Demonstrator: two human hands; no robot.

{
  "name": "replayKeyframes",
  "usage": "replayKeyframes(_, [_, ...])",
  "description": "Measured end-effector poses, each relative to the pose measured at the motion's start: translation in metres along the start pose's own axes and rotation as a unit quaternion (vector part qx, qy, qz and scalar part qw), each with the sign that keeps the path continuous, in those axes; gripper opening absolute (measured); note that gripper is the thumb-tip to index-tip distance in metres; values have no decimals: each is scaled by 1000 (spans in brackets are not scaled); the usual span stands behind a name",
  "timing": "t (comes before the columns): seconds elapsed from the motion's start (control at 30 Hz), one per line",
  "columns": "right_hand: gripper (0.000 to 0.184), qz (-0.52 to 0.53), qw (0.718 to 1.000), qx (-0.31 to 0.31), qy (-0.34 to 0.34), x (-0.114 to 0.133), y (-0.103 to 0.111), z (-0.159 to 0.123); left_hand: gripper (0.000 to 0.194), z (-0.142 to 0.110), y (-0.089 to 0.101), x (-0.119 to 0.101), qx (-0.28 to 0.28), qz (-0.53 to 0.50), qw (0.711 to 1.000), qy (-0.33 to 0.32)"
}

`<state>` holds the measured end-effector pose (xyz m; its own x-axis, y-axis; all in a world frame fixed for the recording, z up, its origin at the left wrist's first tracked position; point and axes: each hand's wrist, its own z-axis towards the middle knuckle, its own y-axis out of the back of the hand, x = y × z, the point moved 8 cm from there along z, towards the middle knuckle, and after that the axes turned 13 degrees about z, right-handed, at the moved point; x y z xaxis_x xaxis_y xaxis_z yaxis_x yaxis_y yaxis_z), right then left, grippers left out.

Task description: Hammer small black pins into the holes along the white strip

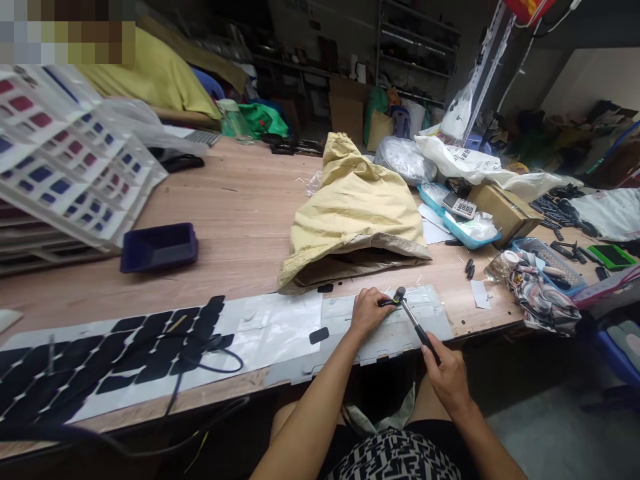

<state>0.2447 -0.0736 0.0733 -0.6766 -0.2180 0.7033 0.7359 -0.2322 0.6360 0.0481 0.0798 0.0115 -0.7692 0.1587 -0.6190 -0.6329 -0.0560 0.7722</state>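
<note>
My right hand (449, 375) is closed around the black grip of a small hammer (411, 315) with a bright metal shaft. The hammer's head lies over the tip of a small black piece with a yellow-green mark (388, 303); whether they touch I cannot tell. That piece is pinched in the fingers of my left hand (369, 312), low over a grey-white board (345, 340) at the table's front edge. On the board, left of my hand, lies a flat black rounded piece (319, 335). A similar black piece (325, 288) lies by the board's back edge.
A yellow sack (357, 207) lies behind the board, its mouth facing me. White sheets (280, 327) with rows of black pieces (145, 347) and a cable (235, 357) stretch left. A dark blue tray (160, 248), white crate (75, 153), calculator (460, 205) and blue basket (550, 263) stand around.
</note>
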Motion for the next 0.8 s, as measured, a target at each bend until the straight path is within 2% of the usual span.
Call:
replayKeyframes(0.13, [37, 13, 1000, -4, -1, 4, 0, -1, 10, 0, 1, -1, 2, -1, 1000, -1])
replayKeyframes(0.3, [38, 29, 999, 30, -4, 13, -12, -3, 7, -1, 4, -3, 7, 16, 1000, -10])
replayKeyframes(0.43, [36, 6, 1000, 14, -2, 13, -8, -2, 11, -2, 4, -4, 8, 22, 1000, -20])
replayKeyframes(0.63, [40, -61, 996, -35, -47, -17, 17, 3, 15, -3, -1, 1, 7, 34, 999, -30])
replayKeyframes(0.8, [43, -151, 985, -44, -73, -45, 19, -3, 17, -2, 6, -4, 8, 26, 999, -35])
